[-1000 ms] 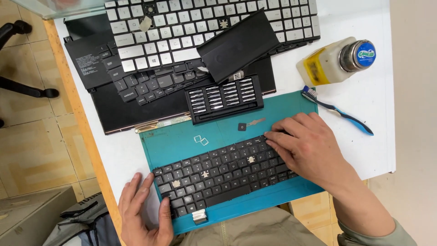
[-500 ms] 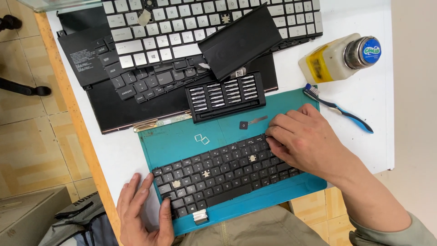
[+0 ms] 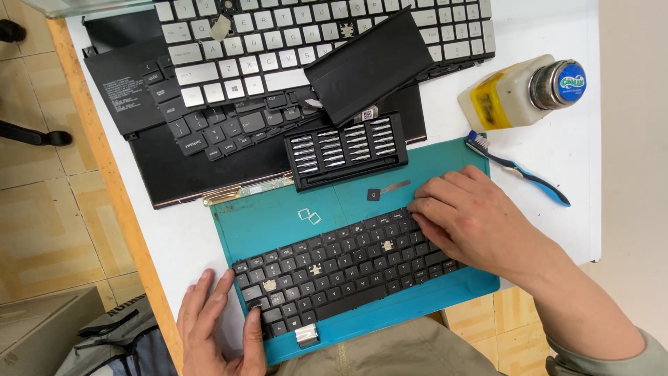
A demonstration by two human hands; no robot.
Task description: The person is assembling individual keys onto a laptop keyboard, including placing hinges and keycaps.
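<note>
Keyboard (image 3: 348, 268), black with several keycaps missing, lies on the teal mat (image 3: 417, 306) under both hands: left hand (image 3: 219, 327) spread flat at its near-left corner, right hand (image 3: 473, 223) curled, fingertips pressing its upper-right keys.

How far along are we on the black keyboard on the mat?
Done: several keycaps are off the black keyboard; one loose keycap and two clips lie on the teal mat. In hand: the right hand presses keys at the keyboard's right end while the left hand steadies its left end. Left: at least three bare key spots need caps.
</note>
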